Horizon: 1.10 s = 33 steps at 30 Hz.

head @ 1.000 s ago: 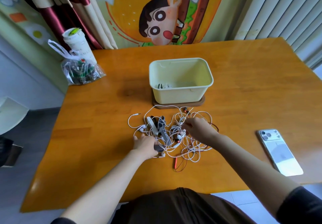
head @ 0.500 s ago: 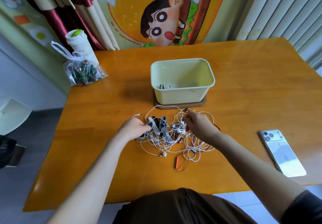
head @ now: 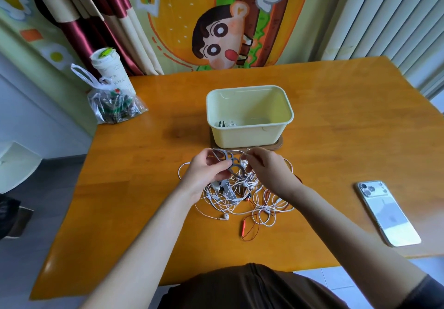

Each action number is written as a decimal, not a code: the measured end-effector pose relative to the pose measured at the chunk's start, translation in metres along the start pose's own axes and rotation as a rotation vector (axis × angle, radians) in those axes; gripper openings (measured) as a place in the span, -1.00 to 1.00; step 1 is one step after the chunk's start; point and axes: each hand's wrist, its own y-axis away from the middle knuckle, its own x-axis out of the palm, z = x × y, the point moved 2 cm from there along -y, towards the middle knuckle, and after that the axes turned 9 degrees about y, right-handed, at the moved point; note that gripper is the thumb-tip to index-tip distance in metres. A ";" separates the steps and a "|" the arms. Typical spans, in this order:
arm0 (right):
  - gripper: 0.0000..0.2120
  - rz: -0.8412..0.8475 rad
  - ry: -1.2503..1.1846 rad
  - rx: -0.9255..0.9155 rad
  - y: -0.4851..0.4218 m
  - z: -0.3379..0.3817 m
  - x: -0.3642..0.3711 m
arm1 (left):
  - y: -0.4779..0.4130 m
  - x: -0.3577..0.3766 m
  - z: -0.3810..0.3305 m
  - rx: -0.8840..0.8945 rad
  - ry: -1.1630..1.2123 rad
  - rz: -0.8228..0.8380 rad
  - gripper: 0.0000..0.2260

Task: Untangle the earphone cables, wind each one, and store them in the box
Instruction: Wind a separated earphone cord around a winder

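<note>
Table (head: 336, 121) middle: left hand (head: 206, 171), right hand (head: 266, 169) grip cables (head: 240, 204) near box (head: 249, 134).

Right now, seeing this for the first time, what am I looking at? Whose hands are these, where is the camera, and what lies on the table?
No machine here: a person wears a camera on the head, looking down at their own hands. The left hand grips a grey cable; the right hand pinches a white strand of the tangled earphones on the wooden table. Behind stands a pale box with a small bundle inside. A phone lies to the right, a bagged cup far left.
</note>
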 end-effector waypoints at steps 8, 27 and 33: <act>-0.76 -0.057 -0.040 0.006 -0.001 -0.001 -0.005 | 0.004 0.003 0.009 0.083 -0.124 -0.039 -0.65; -0.83 0.055 -0.008 -0.093 0.007 -0.003 0.003 | 0.016 0.034 0.027 -0.197 0.424 0.142 -0.85; -0.81 0.053 0.082 -0.143 0.013 0.000 0.012 | 0.008 0.028 0.034 -0.286 0.456 -0.072 -0.77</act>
